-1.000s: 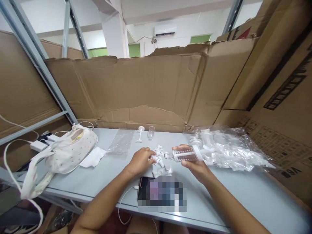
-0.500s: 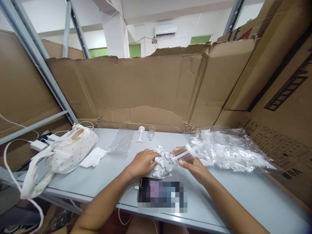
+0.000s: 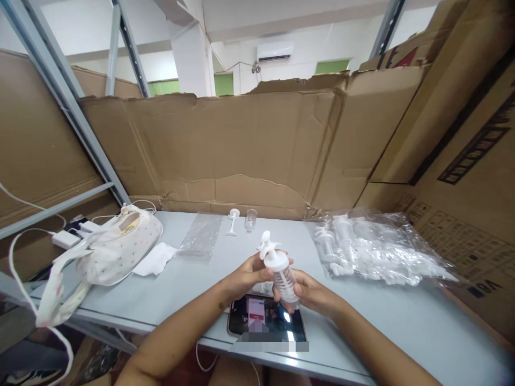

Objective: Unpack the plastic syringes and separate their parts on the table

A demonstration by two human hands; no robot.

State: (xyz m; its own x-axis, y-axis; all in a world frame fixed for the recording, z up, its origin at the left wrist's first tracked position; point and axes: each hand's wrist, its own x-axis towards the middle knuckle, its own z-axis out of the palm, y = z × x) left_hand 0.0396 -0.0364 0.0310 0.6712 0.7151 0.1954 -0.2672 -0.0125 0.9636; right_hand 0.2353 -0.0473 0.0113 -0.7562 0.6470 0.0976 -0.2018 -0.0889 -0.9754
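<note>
Both my hands hold one clear plastic syringe [image 3: 281, 273] with a white plunger top, upright and a little tilted, above the phone [image 3: 265, 319]. My right hand [image 3: 311, 292] wraps round its barrel from the right. My left hand [image 3: 245, 276] pinches it near the white collar from the left. The pile of small white plastic parts lies mostly hidden behind my hands.
A clear bag of more syringes [image 3: 374, 249] lies to the right. A loose white plunger [image 3: 232, 221], a small clear barrel [image 3: 250, 219] and an empty clear bag [image 3: 200, 236] lie at the back. A white pouch with cables [image 3: 116, 249] sits left. Cardboard walls [image 3: 241, 145] surround the grey table [image 3: 402, 316].
My right hand brought the syringe from lying sideways near the parts pile to upright over the phone. My left hand left the small parts and closed on the syringe's top.
</note>
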